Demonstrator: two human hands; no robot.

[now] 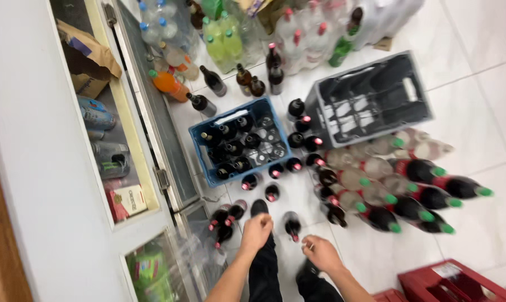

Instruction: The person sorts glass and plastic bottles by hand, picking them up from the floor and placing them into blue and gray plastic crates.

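My left hand (257, 230) is curled into a fist low in the middle, just behind a dark rounded thing (259, 207) on the floor; blur hides whether it grips anything. My right hand (322, 253) hovers to the right with bent fingers and nothing in it, close to a dark glass bottle with a red cap (292, 225). More dark red-capped bottles (226, 215) stand to the left of my left hand. Ahead is a blue crate (200, 146) partly filled with dark bottles.
A tilted empty grey crate (370, 100) sits at the right rear. Large plastic bottles with green caps (410, 190) lie on the white tiles beside it. A glass-door cooler (118, 156) runs along the left. A red crate (449, 282) is at bottom right, and more bottles stand at the back.
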